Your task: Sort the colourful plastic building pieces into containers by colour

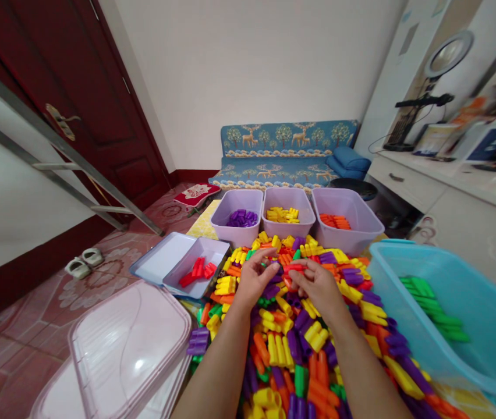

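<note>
A large pile of plastic toy pieces [280, 349] in yellow, orange, purple, green and red covers the table in front of me. They look like short joined tubes. Over the far part of the pile, my right hand [318, 285] pinches a red toy piece [292, 272] between thumb and fingers. To its left, my left hand [254, 276] hovers with its thumb and curved fingers apart, and I see nothing held in it. Purple and yellow pieces lie just beneath both hands.
Beyond the pile stand three lilac bins with purple [242, 219], yellow [283, 215] and orange pieces [335, 222]. A grey-lilac box [213, 247] at left holds red pieces; a blue tub [484, 297] at right holds green ones. Lids [132, 343] lie stacked at front left.
</note>
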`<state>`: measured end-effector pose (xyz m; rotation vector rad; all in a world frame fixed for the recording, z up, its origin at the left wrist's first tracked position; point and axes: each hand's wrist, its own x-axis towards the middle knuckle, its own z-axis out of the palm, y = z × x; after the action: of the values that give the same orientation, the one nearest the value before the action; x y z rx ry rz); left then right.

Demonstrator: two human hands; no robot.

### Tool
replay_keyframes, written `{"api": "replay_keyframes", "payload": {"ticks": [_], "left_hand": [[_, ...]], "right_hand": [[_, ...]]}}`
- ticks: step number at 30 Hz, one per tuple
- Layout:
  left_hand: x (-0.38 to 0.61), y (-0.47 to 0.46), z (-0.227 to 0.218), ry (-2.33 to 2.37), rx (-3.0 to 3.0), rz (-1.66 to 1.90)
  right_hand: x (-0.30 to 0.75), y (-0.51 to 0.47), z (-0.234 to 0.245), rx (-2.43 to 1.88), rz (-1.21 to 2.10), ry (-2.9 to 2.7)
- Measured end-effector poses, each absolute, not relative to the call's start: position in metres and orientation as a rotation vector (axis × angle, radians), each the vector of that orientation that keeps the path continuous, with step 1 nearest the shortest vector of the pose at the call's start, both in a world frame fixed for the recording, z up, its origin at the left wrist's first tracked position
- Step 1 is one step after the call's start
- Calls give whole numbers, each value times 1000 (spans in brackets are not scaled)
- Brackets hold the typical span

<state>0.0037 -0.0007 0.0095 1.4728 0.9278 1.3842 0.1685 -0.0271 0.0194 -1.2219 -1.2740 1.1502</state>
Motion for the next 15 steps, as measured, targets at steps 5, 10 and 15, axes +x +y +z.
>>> {"api": "replay_keyframes", "payload": {"ticks": [5,10,15], "left_hand": [[8,-7,11,929,1652,1295],[8,1,4,922,1401,1456],[-17,12,7,663,644,1915]], "right_hand": [[166,-28,21,-1168,1137,-1391],[162,-28,22,-1144,1128,-1390],[170,-27,20,-1165,1040,-1256]]}}
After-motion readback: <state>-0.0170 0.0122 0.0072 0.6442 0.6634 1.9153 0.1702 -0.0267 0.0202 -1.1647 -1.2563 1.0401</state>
